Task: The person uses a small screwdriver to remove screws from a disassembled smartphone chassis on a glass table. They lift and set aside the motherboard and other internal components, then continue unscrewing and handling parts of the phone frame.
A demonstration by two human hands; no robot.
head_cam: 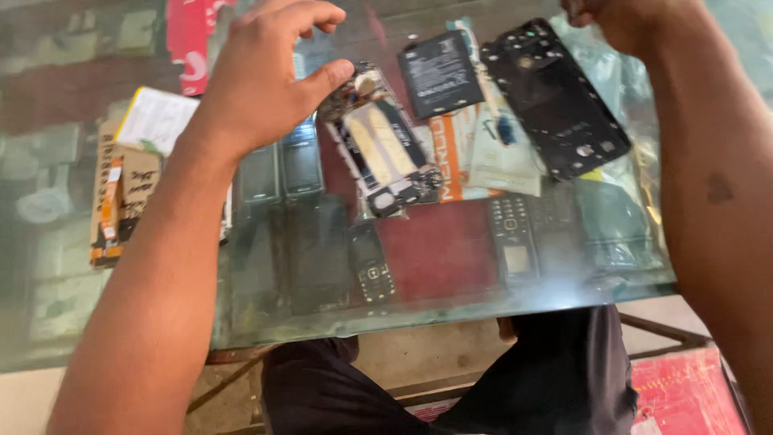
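An opened phone [382, 149], its back removed and its inner parts showing, is seen lying on the glass tabletop [451, 282]. Its upper end is pinched by the left hand [262, 72], the thumb lying against the near side and the curled fingers reaching over the top. The right hand [616, 20] is raised at the top edge of the view, well apart from the phone; it looks loosely closed, but whether anything is held in it cannot be told. Between the two hands, a flat black battery [439, 72] and a black back cover [555, 97] are laid just beside the phone. Old keypad phones [515, 238] are seen under the glass, nearer the person.
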